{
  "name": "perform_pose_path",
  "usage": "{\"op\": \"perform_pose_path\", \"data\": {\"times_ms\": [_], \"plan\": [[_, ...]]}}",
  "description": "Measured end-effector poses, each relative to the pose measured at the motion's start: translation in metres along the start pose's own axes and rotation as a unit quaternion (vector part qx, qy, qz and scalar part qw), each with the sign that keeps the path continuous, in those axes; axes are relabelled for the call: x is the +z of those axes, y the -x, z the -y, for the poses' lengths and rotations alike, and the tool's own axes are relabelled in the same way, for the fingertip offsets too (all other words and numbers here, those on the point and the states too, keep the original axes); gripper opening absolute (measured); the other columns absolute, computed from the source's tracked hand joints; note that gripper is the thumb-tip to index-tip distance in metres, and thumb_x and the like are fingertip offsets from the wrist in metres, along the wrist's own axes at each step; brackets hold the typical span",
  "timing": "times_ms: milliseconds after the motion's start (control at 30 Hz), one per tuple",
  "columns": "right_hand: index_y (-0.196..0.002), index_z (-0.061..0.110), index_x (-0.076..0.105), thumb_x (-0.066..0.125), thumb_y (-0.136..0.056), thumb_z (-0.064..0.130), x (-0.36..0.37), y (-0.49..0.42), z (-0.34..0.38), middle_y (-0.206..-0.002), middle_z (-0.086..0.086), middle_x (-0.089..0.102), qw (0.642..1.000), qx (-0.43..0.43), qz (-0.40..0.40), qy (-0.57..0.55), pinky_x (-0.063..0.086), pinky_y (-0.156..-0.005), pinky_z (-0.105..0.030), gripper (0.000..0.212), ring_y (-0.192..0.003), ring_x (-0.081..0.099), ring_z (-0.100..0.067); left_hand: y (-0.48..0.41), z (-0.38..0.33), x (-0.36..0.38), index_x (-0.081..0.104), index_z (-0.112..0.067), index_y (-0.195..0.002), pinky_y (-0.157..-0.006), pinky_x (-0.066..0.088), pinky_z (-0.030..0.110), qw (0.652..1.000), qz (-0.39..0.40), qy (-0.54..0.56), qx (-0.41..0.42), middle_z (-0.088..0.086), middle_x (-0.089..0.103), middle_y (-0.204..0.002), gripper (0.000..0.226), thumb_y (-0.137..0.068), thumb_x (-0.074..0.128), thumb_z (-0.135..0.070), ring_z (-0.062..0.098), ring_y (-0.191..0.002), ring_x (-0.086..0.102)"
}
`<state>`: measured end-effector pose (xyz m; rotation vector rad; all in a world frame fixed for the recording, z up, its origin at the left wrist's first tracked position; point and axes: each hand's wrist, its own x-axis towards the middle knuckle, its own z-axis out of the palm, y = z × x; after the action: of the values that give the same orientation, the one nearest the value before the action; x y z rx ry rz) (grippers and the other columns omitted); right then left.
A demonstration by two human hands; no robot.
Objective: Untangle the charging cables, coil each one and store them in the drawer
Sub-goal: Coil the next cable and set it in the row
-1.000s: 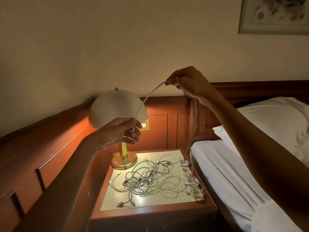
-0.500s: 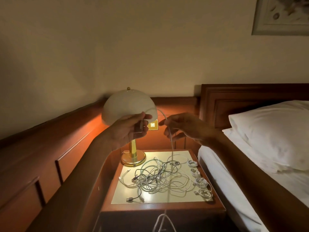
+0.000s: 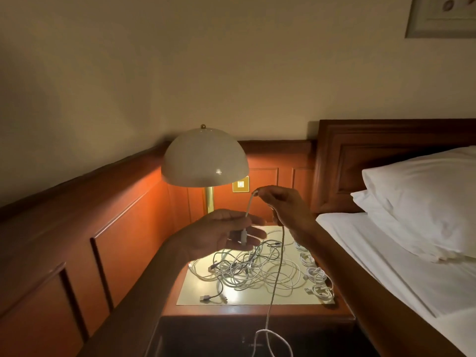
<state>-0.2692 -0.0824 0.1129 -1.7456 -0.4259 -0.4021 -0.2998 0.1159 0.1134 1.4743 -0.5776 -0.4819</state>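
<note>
1. Currently the left hand [image 3: 221, 234] lies palm-up, with thumb and fingers curled lightly round the plug end of a white charging cable [image 3: 249, 210].
2. The right hand [image 3: 288, 208], just beside it and slightly higher, pinches the same cable between thumb and forefinger, a short way along from the plug. Both hands hover above the back of the nightstand [image 3: 257, 309].
3. From the right hand the cable drops across the tangle of cables [image 3: 247, 269] and passes the nightstand's front edge. It ends in a loose loop low in the frame, before a dark recess. Whether that recess is the open drawer cannot be told.
4. The tangle, white and dark leads mixed, lies on the pale top. A row of small coiled cables [image 3: 319, 276] sits along its right edge, next to the bed [image 3: 373, 253].
5. A domed table lamp [image 3: 204, 158] stands at the back left, close behind the left hand.
6. Assessment: one cable appears freed and its coiling is just beginning. Most of the work remains, and nothing can be confirmed as stored.
7. Risks:
   - The hanging length lies over the tangle, so winding it in may snag a loop and drag the pile forward off the top.
   - A wide wrapping motion could knock the lamp.
   - The dangling loop may kink or catch on the front edge.
   - A dragged lead could scatter the finished coils.
</note>
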Motion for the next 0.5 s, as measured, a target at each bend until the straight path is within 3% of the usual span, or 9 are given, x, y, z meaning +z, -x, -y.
{"op": "perform_pose_path", "data": {"times_ms": [133, 233, 333, 367, 433, 500], "plan": [[-0.104, 0.005, 0.075, 0.058, -0.099, 0.012, 0.005, -0.005, -0.001, -0.058, 0.026, 0.062, 0.998, -0.044, -0.036, 0.012, 0.038, -0.05, -0.005, 0.019, -0.049, 0.054, 0.011, -0.005, 0.014, 0.007, 0.069, -0.006, -0.098, -0.069, 0.056, 0.03, 0.999, 0.002, 0.018, -0.045, 0.007, 0.07, -0.082, 0.027, -0.092, 0.054, -0.028, 0.019, -0.075, 0.069], [-0.101, 0.013, 0.077, 0.059, -0.099, 0.018, 0.012, -0.007, -0.006, -0.071, 0.022, 0.068, 0.998, -0.041, -0.041, 0.015, 0.038, -0.053, -0.006, 0.019, -0.054, 0.057, 0.008, -0.011, 0.016, 0.011, 0.071, -0.01, -0.088, -0.062, 0.052, 0.028, 0.999, -0.012, 0.035, -0.036, 0.006, 0.063, -0.071, 0.028, -0.096, 0.052, -0.029, 0.017, -0.064, 0.062], [-0.094, 0.026, 0.077, 0.061, -0.098, 0.02, 0.016, -0.008, -0.016, -0.094, 0.017, 0.075, 0.997, -0.052, -0.043, 0.045, 0.048, -0.074, -0.019, 0.017, -0.083, 0.067, 0.001, -0.015, 0.018, 0.015, 0.068, -0.007, -0.09, -0.059, 0.05, 0.025, 0.999, -0.014, 0.044, -0.018, 0.004, 0.056, -0.065, 0.032, -0.097, 0.05, -0.033, 0.014, -0.059, 0.055], [-0.093, 0.028, 0.077, 0.062, -0.097, 0.021, 0.017, -0.009, -0.018, -0.096, 0.019, 0.075, 0.997, -0.052, -0.038, 0.051, 0.048, -0.075, -0.019, 0.017, -0.085, 0.067, 0.001, -0.015, 0.019, 0.015, 0.067, -0.006, -0.094, -0.061, 0.051, 0.025, 0.999, -0.007, 0.04, -0.011, 0.004, 0.058, -0.067, 0.032, -0.097, 0.05, -0.032, 0.014, -0.061, 0.057], [-0.096, 0.027, 0.077, 0.061, -0.098, 0.022, 0.015, -0.008, -0.019, -0.087, 0.027, 0.073, 0.997, -0.042, -0.033, 0.06, 0.043, -0.067, -0.012, 0.017, -0.074, 0.064, 0.007, -0.013, 0.021, 0.011, 0.066, -0.004, -0.105, -0.067, 0.053, 0.027, 0.999, 0.015, 0.044, 0.005, 0.005, 0.064, -0.077, 0.031, -0.098, 0.047, -0.028, 0.016, -0.07, 0.063], [-0.099, 0.021, 0.077, 0.06, -0.099, 0.02, 0.013, -0.006, -0.022, -0.067, 0.03, 0.066, 0.997, -0.028, -0.024, 0.065, 0.038, -0.056, -0.005, 0.017, -0.059, 0.059, 0.01, -0.011, 0.019, 0.004, 0.067, -0.005, -0.113, -0.074, 0.055, 0.029, 0.997, 0.035, 0.067, 0.032, 0.009, 0.071, -0.092, 0.034, -0.1, 0.044, -0.026, 0.02, -0.084, 0.069]]}}
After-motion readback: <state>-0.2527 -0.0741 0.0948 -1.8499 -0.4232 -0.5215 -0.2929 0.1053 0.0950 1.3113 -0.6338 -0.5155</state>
